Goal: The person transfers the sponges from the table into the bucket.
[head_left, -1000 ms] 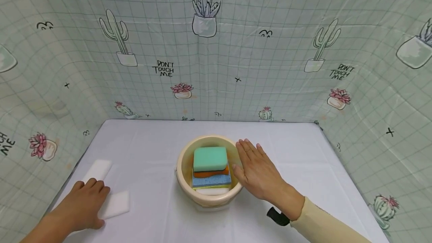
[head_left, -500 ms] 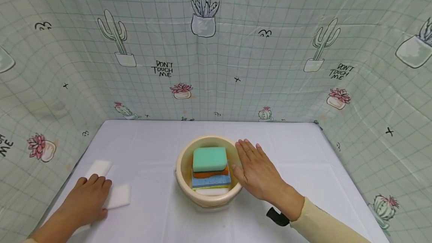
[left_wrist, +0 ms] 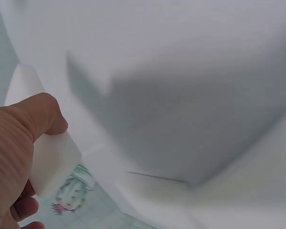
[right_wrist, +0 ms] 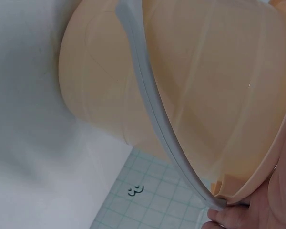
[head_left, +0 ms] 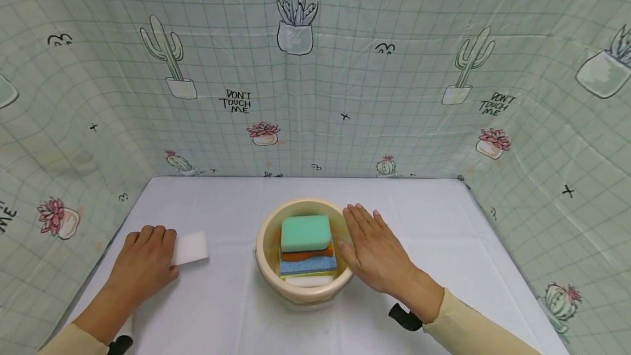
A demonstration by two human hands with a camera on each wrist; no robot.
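Note:
My left hand [head_left: 145,262] pinches a white sponge-like block [head_left: 191,248] above the left side of the table. In the left wrist view its thumb [left_wrist: 47,114] lies across the block's broad face. My right hand [head_left: 377,248] rests along the right rim of a cream bucket [head_left: 307,292], its fingers straight and together. The right wrist view has the bucket's grey handle [right_wrist: 155,109] hanging down its side, near those fingertips. Inside the bucket are stacked sponges: a teal one [head_left: 305,233] on top, then an orange layer [head_left: 307,255], a blue-and-yellow sponge [head_left: 308,264] and a white piece [head_left: 309,281].
A white cloth covers the table [head_left: 222,300]. Grid-patterned fabric [head_left: 315,81] with cactus prints stands behind and at both sides. Part of a white object [head_left: 127,326] shows beside the left wrist; its kind cannot be told.
My left hand has moved up and to the right, carrying the white block away from the table's left edge. The right hand and the bucket have stayed in place.

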